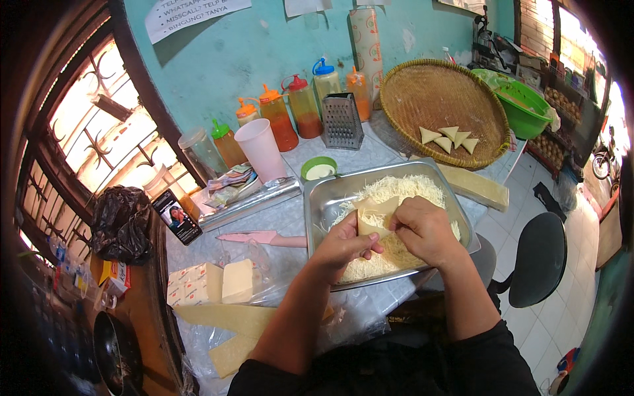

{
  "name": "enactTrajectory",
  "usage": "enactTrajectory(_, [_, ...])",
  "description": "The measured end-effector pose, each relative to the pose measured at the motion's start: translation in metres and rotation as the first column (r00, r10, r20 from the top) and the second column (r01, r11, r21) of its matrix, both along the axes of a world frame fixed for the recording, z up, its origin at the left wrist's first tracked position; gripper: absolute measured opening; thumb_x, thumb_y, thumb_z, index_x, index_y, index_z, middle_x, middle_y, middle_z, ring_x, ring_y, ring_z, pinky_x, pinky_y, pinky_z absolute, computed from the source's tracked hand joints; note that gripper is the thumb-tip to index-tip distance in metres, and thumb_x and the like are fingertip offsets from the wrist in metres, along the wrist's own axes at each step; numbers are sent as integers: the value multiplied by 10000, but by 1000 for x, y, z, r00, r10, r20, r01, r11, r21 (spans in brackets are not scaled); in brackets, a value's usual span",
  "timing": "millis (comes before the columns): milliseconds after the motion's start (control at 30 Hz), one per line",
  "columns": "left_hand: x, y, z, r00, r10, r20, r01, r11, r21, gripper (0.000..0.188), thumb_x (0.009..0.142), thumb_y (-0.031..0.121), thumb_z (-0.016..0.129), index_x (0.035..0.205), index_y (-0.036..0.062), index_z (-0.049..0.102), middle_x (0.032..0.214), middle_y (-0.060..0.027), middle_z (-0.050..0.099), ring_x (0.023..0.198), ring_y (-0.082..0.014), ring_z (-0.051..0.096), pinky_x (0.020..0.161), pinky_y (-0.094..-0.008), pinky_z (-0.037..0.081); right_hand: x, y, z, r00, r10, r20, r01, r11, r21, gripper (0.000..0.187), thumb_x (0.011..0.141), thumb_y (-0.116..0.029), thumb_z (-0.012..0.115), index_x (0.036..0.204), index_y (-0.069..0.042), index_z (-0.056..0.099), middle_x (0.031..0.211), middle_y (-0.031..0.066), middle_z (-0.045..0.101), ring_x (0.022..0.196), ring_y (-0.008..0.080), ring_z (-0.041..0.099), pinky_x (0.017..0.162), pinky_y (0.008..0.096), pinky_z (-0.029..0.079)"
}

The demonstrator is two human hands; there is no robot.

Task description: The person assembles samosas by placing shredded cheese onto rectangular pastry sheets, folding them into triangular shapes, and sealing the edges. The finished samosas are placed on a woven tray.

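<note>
Both hands meet over the steel tray [317, 198] of grated cheese [409, 188]. The left hand [343, 243] and right hand [422, 228] pinch a pale wrapper [373, 214] between closed fingers, folding it above the cheese. Folded triangles [449, 138] lie in the woven basket [409, 92] behind.

We are noting a light tiled counter [290, 218] carrying everything. A steel tray [317, 204] of shredded cheese [409, 188] is sitting at its middle, and a small green bowl [319, 169] is standing just behind it. A pink knife [261, 237] is lying to the tray's left. A metal box grater [341, 121], a pink plastic cup [262, 150] and a row of squeeze bottles [281, 119] are standing along the back. A round woven tray [422, 99] is resting at the right rear, holding folded pastry triangles [449, 138]. Cheese blocks [211, 282] and pale pastry strips [228, 320] are lying on clear plastic near left.
</note>
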State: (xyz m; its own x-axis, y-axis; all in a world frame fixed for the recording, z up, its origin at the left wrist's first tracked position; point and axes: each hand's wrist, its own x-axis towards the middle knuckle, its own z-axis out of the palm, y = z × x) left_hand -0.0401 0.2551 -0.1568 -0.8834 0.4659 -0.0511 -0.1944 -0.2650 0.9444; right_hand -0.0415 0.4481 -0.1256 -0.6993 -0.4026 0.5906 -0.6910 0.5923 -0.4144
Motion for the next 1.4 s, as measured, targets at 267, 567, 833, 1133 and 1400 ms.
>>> enactTrajectory(267, [-2, 1, -4, 993, -91, -80, 83, 992, -95, 427, 840, 135, 620, 1226, 42, 463, 903, -4, 565, 760, -84, 527, 613, -208, 399, 1, 0, -2, 988, 67, 138, -30, 967, -253, 160, 729, -28, 572, 860, -32, 663, 805, 146, 618, 787, 310, 606, 710, 348, 484])
enactTrajectory(567, [-1, -1, -6, 986, -156, -53, 143, 971, -189, 335, 855, 143, 628, 1144, 36, 495, 882, -14, 557, 729, -83, 521, 590, -214, 399, 6, -8, 0, 737, 309, 602, -4, 892, -452, 219, 843, -36, 536, 1046, -24, 616, 811, 116, 630, 791, 142, 616, 727, 284, 483])
enactTrajectory(833, [0, 2, -5, 997, -46, -58, 40, 994, -106, 330, 866, 134, 617, 1158, 38, 497, 892, -17, 568, 706, -88, 535, 568, -212, 408, -2, 0, -2, 686, 528, 500, -132, 767, -628, 327, 830, 0, 538, 1156, -3, 560, 870, 82, 610, 834, 128, 581, 768, 266, 462])
enactTrajectory(1133, [-3, -2, 1, 963, 265, 44, -267, 963, 44, 298, 892, 187, 595, 1139, 42, 512, 936, -39, 601, 706, -106, 547, 594, -237, 419, -14, 19, -26, 867, -201, 456, -1, 914, 406, 167, 815, -167, 526, 914, -69, 618, 889, 158, 636, 842, 323, 610, 739, 379, 473])
enactTrajectory(1400, [-1, 1, 1, 989, 147, -4, -147, 989, 12, 398, 855, 138, 605, 1221, 53, 471, 1020, -52, 602, 782, -132, 580, 659, -253, 428, -17, 16, -26, 924, -94, 371, 24, 982, 188, 81, 748, -40, 499, 795, -33, 565, 830, 174, 608, 841, 342, 592, 751, 413, 456])
